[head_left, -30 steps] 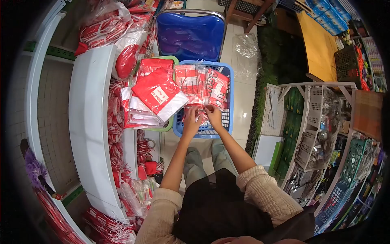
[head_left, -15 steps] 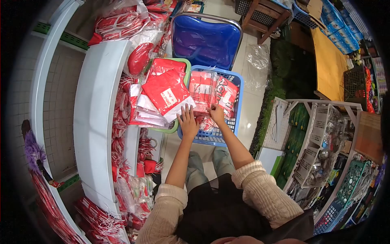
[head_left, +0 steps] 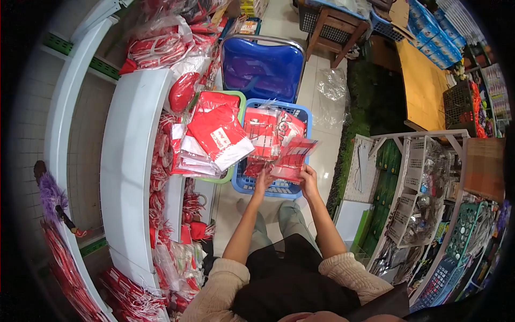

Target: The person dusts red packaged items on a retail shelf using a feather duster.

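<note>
Though clear-wrapped, vividly red packet (head_left: 293, 158), crinkled.

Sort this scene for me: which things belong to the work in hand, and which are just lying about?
In hand: red packet, held by the right hand, left hand at its edge; blue basket of packets beneath.
Lying about: green basket of red bundles; blue chair; white shelf; wire rack.

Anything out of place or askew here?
A crumpled clear plastic bag lies on the floor beside the blue chair. The top red packet in the green basket sits askew, overhanging its rim. The bagged packet in the right hand looks fine.
</note>
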Action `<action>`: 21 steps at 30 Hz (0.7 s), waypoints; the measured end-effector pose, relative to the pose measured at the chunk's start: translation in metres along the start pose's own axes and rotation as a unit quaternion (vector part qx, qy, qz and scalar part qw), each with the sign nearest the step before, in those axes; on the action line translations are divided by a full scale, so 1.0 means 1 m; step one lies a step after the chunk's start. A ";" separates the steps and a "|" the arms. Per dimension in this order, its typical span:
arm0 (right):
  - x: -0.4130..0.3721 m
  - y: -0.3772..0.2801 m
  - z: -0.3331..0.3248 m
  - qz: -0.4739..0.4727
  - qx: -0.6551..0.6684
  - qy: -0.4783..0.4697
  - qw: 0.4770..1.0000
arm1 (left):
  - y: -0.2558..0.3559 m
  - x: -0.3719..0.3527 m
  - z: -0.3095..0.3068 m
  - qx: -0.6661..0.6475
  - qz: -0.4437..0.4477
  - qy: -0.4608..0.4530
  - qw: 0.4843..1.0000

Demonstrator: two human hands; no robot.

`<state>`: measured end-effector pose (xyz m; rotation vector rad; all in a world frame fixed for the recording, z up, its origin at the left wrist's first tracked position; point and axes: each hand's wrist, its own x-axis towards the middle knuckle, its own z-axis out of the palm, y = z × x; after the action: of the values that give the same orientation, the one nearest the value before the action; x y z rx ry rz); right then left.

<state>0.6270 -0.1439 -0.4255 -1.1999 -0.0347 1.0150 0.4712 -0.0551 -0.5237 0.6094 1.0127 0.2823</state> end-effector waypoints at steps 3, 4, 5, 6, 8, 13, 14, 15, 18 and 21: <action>-0.018 -0.029 0.009 0.011 -0.018 -0.058 0.998 | 0.030 -0.032 0.015 -0.005 -0.011 -0.029 0.999; -0.025 -0.039 0.015 0.006 -0.025 -0.075 0.997 | 0.034 -0.033 0.018 -0.053 0.049 -0.031 0.997; -0.033 -0.050 0.022 0.001 -0.032 -0.093 0.995 | 0.047 -0.039 0.022 -0.089 0.066 -0.047 0.993; -0.045 -0.065 0.035 0.005 -0.032 -0.105 0.994 | 0.068 -0.053 0.029 -0.124 0.083 -0.063 0.987; -0.060 -0.080 0.050 -0.013 -0.046 -0.146 0.988 | 0.116 -0.095 0.048 -0.179 0.113 -0.087 0.973; -0.096 -0.088 0.082 -0.108 -0.177 -0.191 0.959 | 0.179 -0.151 0.051 -0.085 0.236 -0.133 0.959; -0.107 -0.091 0.093 -0.102 -0.162 -0.195 0.962 | 0.182 -0.156 0.043 -0.098 0.246 -0.139 0.954; -0.115 -0.090 0.103 -0.109 -0.154 -0.191 0.963 | 0.197 -0.173 0.042 -0.113 0.259 -0.144 0.948; -0.141 -0.100 0.150 -0.126 -0.102 -0.216 0.963 | 0.229 -0.225 0.027 -0.087 0.323 -0.147 0.931; -0.148 -0.102 0.184 -0.149 -0.115 -0.277 0.942 | 0.255 -0.293 0.008 -0.080 0.371 -0.147 0.913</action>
<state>0.5102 -0.1037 -0.1996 -1.0404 -0.7738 1.0668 0.3420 0.0026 -0.1619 0.8425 0.4230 0.9077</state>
